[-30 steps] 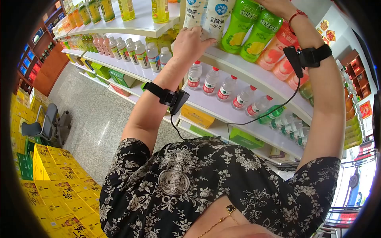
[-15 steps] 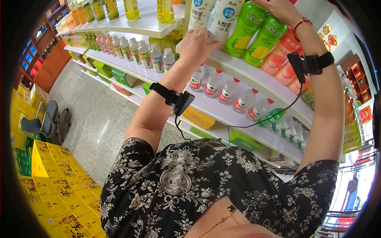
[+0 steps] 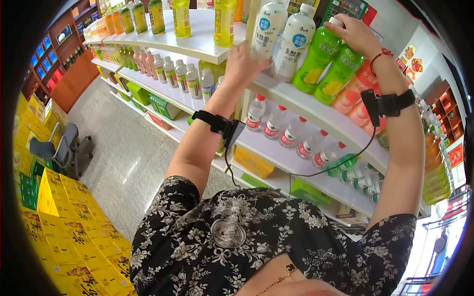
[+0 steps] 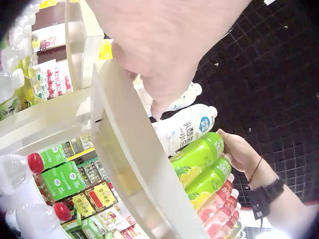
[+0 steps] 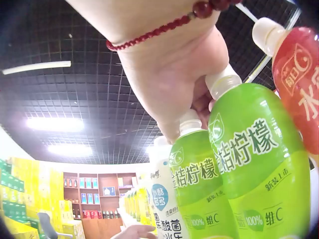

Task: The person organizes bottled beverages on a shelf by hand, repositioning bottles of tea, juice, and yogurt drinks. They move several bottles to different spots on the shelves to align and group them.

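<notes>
Two white drink bottles with blue round labels stand at the shelf's end in the head view, a left one (image 3: 269,27) and a right one (image 3: 294,47). My left hand (image 3: 243,66) is at the left bottle's lower part, thumb across its front; in the left wrist view this hand (image 4: 167,45) hides much of it. Beside them stand two green lemon drink bottles (image 3: 318,59). My right hand (image 3: 356,34) holds the nearer green bottle by its white cap. In the right wrist view its fingers reach between the two green bottles' caps, partly hidden behind them.
Pink peach drink bottles (image 3: 348,93) continue the row to the right. Red-capped water bottles (image 3: 280,121) line the shelf below. A neighbouring shelf (image 3: 202,27) holds yellow drinks. Stacked yellow cartons (image 3: 74,222) and an office chair (image 3: 61,145) stand at the left.
The head view has tilted up, so the shelf sits lower and the bottles' tops show. My left hand now lies further left against the white bottles. My right hand stays at the green bottles' tops.
</notes>
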A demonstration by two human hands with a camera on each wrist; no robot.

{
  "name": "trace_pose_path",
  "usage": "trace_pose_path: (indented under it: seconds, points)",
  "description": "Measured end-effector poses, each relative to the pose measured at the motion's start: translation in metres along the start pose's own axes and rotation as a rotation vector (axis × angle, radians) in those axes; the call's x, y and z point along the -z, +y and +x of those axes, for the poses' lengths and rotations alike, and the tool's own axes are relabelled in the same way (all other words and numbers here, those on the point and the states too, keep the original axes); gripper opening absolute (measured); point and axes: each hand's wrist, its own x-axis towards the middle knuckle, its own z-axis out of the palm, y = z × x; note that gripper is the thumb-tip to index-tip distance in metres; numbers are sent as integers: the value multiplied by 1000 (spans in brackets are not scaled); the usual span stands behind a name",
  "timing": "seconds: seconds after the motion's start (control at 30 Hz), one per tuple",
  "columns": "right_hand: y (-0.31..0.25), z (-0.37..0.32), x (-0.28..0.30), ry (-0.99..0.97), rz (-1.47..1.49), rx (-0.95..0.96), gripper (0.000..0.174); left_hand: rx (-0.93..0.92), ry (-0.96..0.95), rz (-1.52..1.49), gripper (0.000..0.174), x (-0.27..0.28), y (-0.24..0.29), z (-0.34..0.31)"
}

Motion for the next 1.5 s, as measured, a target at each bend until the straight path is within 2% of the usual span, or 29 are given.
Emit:
trace_pose_path:
  seconds: [0.03,0.1,0.13,0.2,0.27,0.3,0.37,0.4,0.43,0.5,0.53,0.57,0.63,0.7,0.8,0.83,0.9,0.97,1.03,1.1,1.17,1.2,1.27,1.4,1.5]
  points:
    - [0,0,-1,5,-12,-16,55,-7,5,-1,69,-1,-2,4]
    - [-2,0,5,5,-2,-34,56,-58,-164,7,59,-2,-3,12]
    - [-8,1,10,-55,6,-74,58,-62,-163,3,59,-2,-3,14]
    - [-14,3,12,-118,13,-114,60,1,-224,-37,54,-2,-4,14]
    - [-15,6,6,75,-53,-58,65,-47,-185,-2,52,-6,-7,12]
    - [-18,9,7,73,-56,-65,65,-95,-148,33,50,-6,-5,10]
    - [-24,14,11,48,-90,-76,71,-73,-168,12,50,-3,-4,9]
    - [-31,15,14,52,-90,-82,55,-47,-180,-4,50,-2,-1,8]
    - [-38,13,19,49,-99,-95,55,-55,-188,-15,50,-3,0,8]
    - [-53,7,25,99,-132,1,56,-59,-159,4,50,-2,2,7]
    - [-56,7,25,31,-130,-62,64,-6,-256,71,61,2,4,9]
    - [-58,6,23,29,-130,-76,64,-14,-267,70,61,3,6,7]
    - [-58,2,17,24,-156,-86,65,8,-177,76,49,-1,11,4]
    - [-60,-5,16,21,-143,-110,65,-12,-168,87,50,-7,8,3]
    - [-56,-19,10,200,-254,-49,60,-20,-153,91,53,-13,5,3]
    - [-54,-25,11,198,-257,-64,60,-5,-149,84,55,-13,5,2]
    - [-55,-40,15,327,-193,-16,57,-15,-152,85,57,-15,3,2]
    - [-68,-63,21,359,-206,-75,53,-36,-153,79,59,-15,4,2]
    - [-67,-93,11,547,-28,89,34,-1,-179,44,60,-11,6,3]
    - [-82,-122,-9,493,27,97,23,-49,-135,29,62,-16,1,2]
    - [-98,-145,-31,322,64,61,26,-77,-90,-32,64,-13,1,2]
    - [-103,-152,-45,320,61,46,26,-47,-154,-29,66,-9,2,4]
    - [-113,-164,-68,149,193,-84,32,-63,-167,-31,66,-9,-1,5]
    - [-107,-182,-88,82,198,-156,46,-42,-189,21,68,-13,-3,7]
    - [-91,-191,-98,138,236,-173,45,-31,-180,55,71,-9,-4,9]
